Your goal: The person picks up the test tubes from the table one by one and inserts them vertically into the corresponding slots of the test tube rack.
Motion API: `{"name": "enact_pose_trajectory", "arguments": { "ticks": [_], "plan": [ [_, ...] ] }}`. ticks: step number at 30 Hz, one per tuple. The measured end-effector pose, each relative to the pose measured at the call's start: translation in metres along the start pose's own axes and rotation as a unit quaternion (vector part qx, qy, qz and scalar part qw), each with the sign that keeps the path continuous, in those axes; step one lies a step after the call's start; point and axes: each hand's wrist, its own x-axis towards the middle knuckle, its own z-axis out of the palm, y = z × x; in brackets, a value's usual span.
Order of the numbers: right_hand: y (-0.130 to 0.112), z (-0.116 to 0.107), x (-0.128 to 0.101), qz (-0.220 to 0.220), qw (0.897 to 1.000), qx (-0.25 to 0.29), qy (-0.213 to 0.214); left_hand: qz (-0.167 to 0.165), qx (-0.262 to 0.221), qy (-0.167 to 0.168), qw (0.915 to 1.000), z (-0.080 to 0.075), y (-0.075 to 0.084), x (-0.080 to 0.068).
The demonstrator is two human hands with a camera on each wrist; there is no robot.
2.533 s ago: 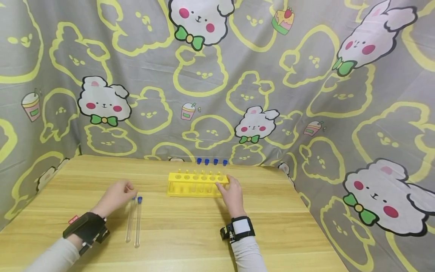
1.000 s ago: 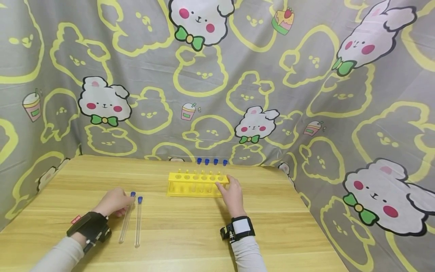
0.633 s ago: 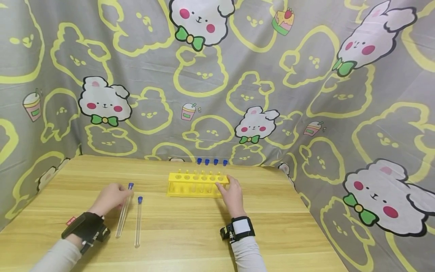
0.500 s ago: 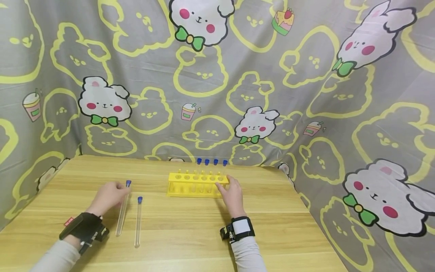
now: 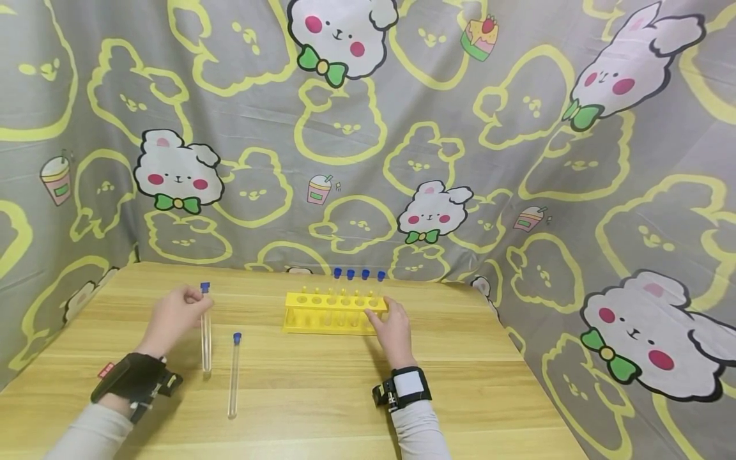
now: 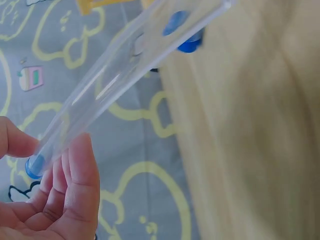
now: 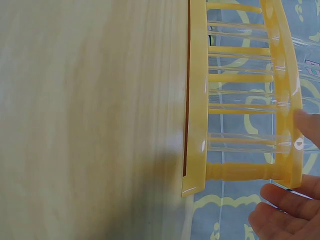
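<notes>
Pale wooden planks made up the table, which was closed in on three sides by a grey cloth printed with yellow-outlined bears and white bunnies.

Nearest the person, a spare test tube with a blue cap lay flat on the wood, pointing away, between the two forearms. Just left of it, the left hand pinched a second test tube near its blue cap; that tube stood almost upright, its rounded bottom close to or on the table, which cannot be told. In the left wrist view the thumb and fingers were curled around the capped end.

Farther back, the right hand rested against the right end of the yellow rack, fingers curled loosely at its top corner; the right wrist view showed fingertips against the end post, though a firm grip cannot be told. Four blue-capped tubes stood upright in the rack's back row.
</notes>
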Motion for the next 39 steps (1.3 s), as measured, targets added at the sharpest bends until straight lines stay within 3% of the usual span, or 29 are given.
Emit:
{"name": "enact_pose_trajectory", "arguments": {
  "ticks": [16,31,39],
  "plan": [
    [-0.001,-0.001,0.000,0.011,1.000,0.006,-0.004,0.036,-0.030,0.080,0.9957,-0.007,0.039,0.016],
    [-0.001,0.000,-0.001,0.002,1.000,0.002,0.000,0.080,-0.115,0.084,0.9866,0.023,0.085,0.036],
    [0.001,0.001,0.001,0.005,1.000,0.000,0.000,0.097,-0.107,0.106,0.9839,0.035,0.111,0.043]
  ]
}}
